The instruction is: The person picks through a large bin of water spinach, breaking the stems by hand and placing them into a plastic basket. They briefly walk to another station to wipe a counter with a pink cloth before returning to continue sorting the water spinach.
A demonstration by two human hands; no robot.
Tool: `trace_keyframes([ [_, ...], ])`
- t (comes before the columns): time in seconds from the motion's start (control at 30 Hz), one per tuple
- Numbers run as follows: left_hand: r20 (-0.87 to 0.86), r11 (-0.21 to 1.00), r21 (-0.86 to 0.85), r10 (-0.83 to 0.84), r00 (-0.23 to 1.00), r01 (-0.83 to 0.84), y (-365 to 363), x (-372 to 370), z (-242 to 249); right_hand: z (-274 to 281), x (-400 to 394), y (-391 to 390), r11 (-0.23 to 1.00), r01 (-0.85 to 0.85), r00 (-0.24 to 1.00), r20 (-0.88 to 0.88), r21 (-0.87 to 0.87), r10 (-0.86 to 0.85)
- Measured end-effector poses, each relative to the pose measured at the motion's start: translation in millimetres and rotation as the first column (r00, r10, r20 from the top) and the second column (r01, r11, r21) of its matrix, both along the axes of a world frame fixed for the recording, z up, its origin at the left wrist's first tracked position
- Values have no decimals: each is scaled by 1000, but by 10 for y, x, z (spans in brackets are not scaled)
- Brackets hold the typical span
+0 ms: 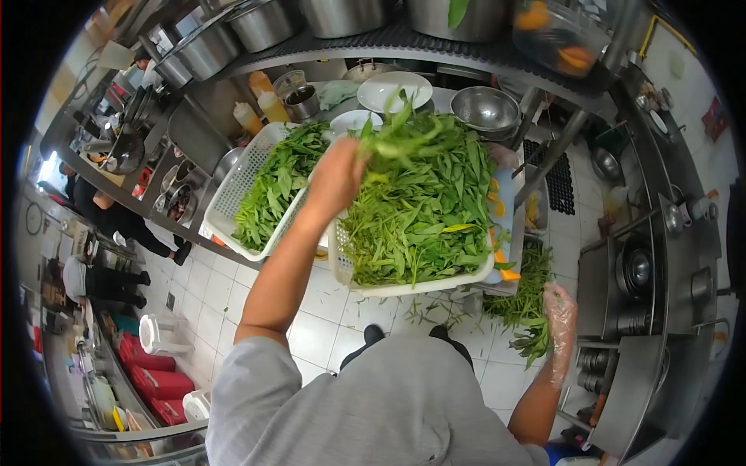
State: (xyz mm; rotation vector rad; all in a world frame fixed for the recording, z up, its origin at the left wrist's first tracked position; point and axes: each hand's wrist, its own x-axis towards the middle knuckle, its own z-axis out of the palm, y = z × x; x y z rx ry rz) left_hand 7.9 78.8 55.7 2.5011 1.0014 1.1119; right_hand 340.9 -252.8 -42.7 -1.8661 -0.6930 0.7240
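Two heaps of leafy greens (435,206), one bunch of stalks (400,144) raised

The larger heap fills the right basket (420,290), white with perforated walls, directly in front of the person; the smaller lies in the left basket (225,208), just beside it. The left hand (339,175) is closed round the bunch of stalks, above the larger heap's left side (motion blurs the stalks). The right hand (559,307), in a clear plastic glove (557,365), is low on the right with fingers curled, next to a leafy sprig (531,342); whether it grips that sprig, I cannot tell. Near it lies a pile of stems (521,283). Behind the baskets stand a white bowl (395,92) and a steel colander (485,109). Steel pots (264,27) line the shelf (342,53) above. Green scraps (429,312) dot the tiled floor (315,334).
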Motion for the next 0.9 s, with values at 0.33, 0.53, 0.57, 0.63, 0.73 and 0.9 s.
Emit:
trace_keyframes([
  [0.33, 158, 848, -520, 215, 964, -104, -346, -205, -382, 207, -219, 262, 999, -31, 999, -15, -15, 31],
  [0.53, 110, 892, -445, 147, 983, -83, -782, 107, -485, 630, -533, 488, 997, -58, 992, 115, 40, 53],
  [0.57, 112, 910, -406, 135, 984, -79, -810, 133, -490, 688, -559, 519, 995, -95, 986, 139, 38, 88],
  [0.63, 25, 929, -352, 129, 991, -112, -876, 169, -446, 778, -620, 590, 982, -178, 956, 247, 62, 158],
  [0.73, 86, 966, -260, 39, 996, -16, -932, 232, -508, 1076, -833, 732, 879, -430, 811, 516, 206, 276],
  [0.9, -76, 950, -309, 21, 997, -43, -1084, 394, -445, 1207, -1012, 1144, 744, -661, 361, 912, 101, 196],
])
